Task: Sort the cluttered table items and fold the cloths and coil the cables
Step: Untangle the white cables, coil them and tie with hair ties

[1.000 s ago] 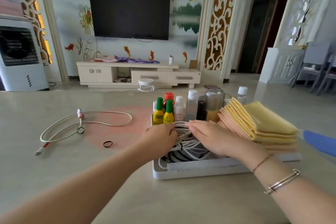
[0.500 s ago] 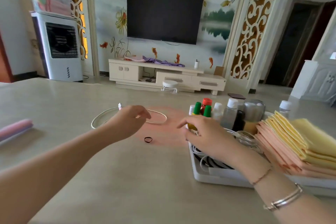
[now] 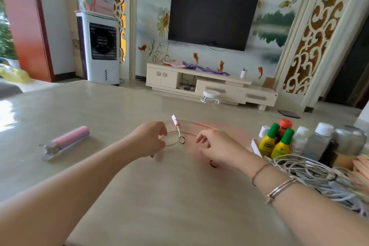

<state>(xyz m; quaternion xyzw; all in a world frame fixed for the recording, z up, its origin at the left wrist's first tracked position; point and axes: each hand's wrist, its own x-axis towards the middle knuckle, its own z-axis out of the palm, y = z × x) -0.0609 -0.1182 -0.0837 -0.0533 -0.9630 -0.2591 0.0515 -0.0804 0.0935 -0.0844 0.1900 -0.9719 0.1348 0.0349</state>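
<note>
Left hand point(image 3: 148, 140) pinches the limp, light cable point(image 3: 173, 142); right hand point(image 3: 217, 149) hovers loose-fingered beside it. We'd gather its springy loops near the plug point(image 3: 175, 122)

Bright daylight from left; blurred, warped edges.

Bare forearms; right wrist: thin cord bracelet point(image 3: 259, 171); silver bangle point(image 3: 280, 189)

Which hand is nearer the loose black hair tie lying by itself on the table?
Right. The right hand hovers just above and beside the black hair tie; the left hand is farther off, at the cable loop.
</note>
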